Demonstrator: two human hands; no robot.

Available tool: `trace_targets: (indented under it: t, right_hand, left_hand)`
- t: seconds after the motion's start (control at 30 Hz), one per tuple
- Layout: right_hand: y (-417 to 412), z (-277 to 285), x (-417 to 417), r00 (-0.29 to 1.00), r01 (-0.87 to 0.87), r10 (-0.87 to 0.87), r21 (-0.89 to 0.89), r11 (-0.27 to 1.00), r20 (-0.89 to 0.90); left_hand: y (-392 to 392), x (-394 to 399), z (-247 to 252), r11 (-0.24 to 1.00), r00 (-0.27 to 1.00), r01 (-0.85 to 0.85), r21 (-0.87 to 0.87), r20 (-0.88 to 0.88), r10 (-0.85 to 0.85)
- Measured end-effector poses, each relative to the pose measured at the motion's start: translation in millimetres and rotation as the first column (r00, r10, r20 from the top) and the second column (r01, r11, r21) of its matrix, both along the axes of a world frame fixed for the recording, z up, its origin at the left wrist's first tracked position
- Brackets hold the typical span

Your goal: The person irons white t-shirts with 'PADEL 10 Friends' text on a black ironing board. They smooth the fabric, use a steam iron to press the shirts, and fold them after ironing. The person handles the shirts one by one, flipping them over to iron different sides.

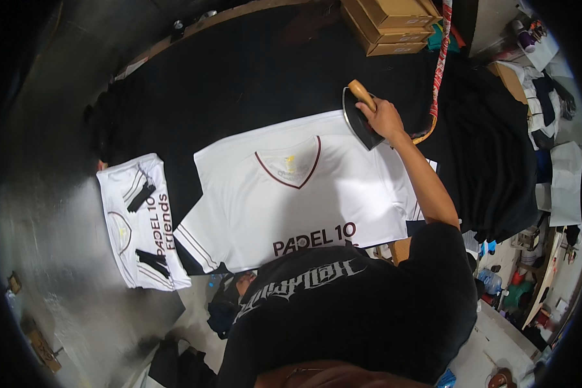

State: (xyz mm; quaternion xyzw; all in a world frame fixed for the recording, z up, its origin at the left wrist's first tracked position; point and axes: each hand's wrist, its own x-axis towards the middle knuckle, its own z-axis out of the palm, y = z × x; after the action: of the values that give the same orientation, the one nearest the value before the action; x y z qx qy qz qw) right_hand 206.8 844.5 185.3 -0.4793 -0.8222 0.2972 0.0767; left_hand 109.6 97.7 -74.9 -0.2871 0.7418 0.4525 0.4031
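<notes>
My right hand (384, 116) grips the wooden handle of a clothes iron (360, 114), at the far right shoulder of a white V-neck jersey (291, 208). The jersey lies face up, with dark red neck trim, striped sleeves and printed lettering; my black T-shirt hides its lower part. More white fabric (266, 131) shows beyond its collar. At the left, a folded white jersey (150, 228) of similar look has black pieces on its sleeves. A small skin-coloured patch by the near table edge may be part of my left hand; what it does is hidden.
Black cloth (223, 87) covers the worktable and hangs in folds at the right. Stacked cardboard boxes (393, 29) stand at the far edge. A red-and-white wrapped cord (441, 63) comes down near my right forearm. A grey metallic surface (53, 218) lies left; cluttered shelves stand right.
</notes>
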Motion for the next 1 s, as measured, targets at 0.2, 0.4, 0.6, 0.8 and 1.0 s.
trace_targets:
  t: [0.2, 0.4, 0.6, 0.8, 1.0]
  right_hand:
    - [-100.5, -3.8, 13.5, 0.962, -0.217, 0.231, -0.106, 0.970, 0.147]
    - [-138.2, -26.4, -6.4, 0.980, -0.159, 0.172, -0.128, 0.979, 0.101]
    - [-110.7, -34.7, -41.1, 0.996, -0.085, 0.086, -0.064, 0.994, 0.012]
    - [-60.5, -38.1, -101.5, 0.998, 0.038, -0.043, -0.087, 0.995, -0.056]
    - [-2.9, -26.2, -165.1, 0.990, 0.111, -0.125, -0.202, 0.973, -0.059]
  left_hand:
    - [9.5, -1.0, -3.4, 0.999, 1.000, 0.030, 0.022, -0.007, -0.030]
    - [5.3, 4.5, -3.4, 0.999, 1.000, 0.007, 0.037, -0.029, -0.005]
    - [22.5, -19.4, -2.5, 0.996, 0.997, -0.001, 0.089, -0.078, 0.008]
    - [28.4, -36.8, 33.3, 0.996, 0.988, -0.066, 0.068, -0.139, 0.075]
    - [-3.4, -22.5, 66.7, 0.990, 0.934, -0.131, 0.059, -0.327, 0.143]
